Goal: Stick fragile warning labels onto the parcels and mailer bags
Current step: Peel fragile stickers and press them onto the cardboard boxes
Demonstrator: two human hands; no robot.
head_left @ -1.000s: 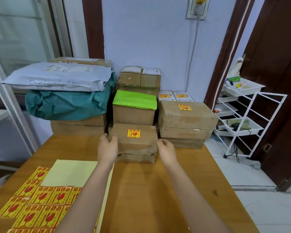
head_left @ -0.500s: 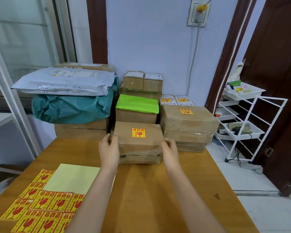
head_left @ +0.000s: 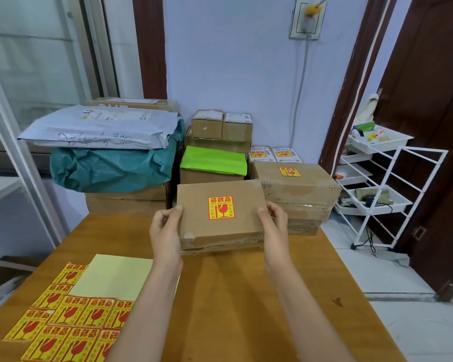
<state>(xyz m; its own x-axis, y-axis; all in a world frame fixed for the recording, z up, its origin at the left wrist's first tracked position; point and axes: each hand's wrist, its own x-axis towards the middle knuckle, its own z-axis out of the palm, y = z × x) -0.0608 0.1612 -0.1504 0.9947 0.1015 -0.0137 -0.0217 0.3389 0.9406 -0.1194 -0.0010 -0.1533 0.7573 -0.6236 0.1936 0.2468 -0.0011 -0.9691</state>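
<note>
A brown cardboard parcel with a yellow-and-red fragile label on its top is held above the wooden table, tilted toward me. My left hand grips its left side and my right hand grips its right side, fingers curled over the top edges. A sheet of fragile labels lies at the table's near left, partly peeled to bare pale-yellow backing.
Stacked parcels stand along the wall: a labelled big box at right, a box with green tape, small boxes, and grey and teal mailer bags at left. A white wire rack stands right of the table.
Both hands have lifted the labelled parcel off the table and drawn it up toward me, tilting its top into view.
</note>
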